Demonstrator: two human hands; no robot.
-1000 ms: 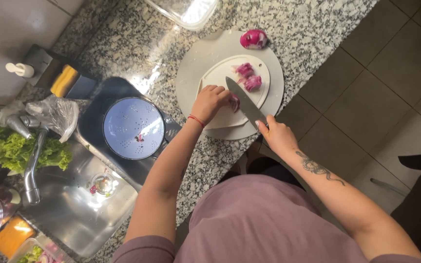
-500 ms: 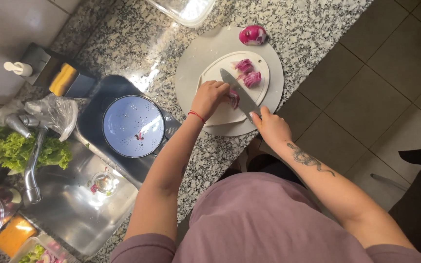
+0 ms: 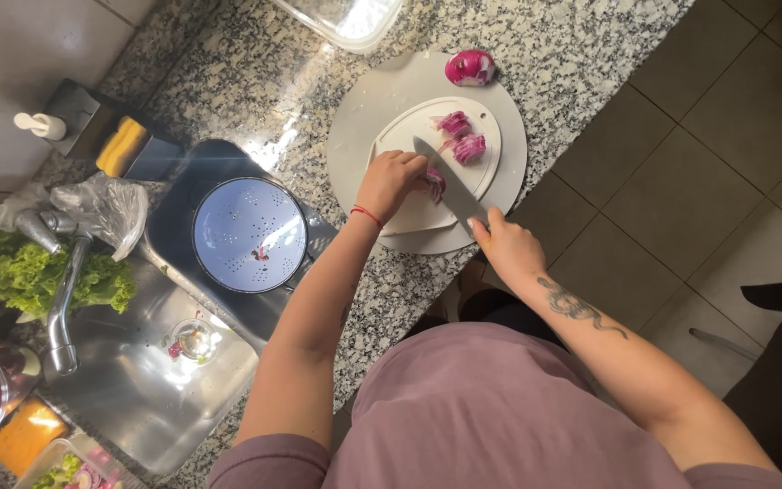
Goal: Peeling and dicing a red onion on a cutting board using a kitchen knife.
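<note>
Left hand (image 3: 389, 181) fingers curled down on a red onion piece (image 3: 433, 184), pinning it to the small white cutting board (image 3: 409, 217). Right hand (image 3: 505, 246) fingers wrapped tight around the knife (image 3: 450, 186) handle, blade laid across the board, edge against the onion piece just right of my left fingertips. Two cut onion chunks (image 3: 460, 136) lie at the board's far side. The board sits on a round grey board (image 3: 364, 118) on the granite counter (image 3: 228, 81). Half an onion (image 3: 470, 67) on its far edge. Blue colander (image 3: 249, 234) to the left.
</note>
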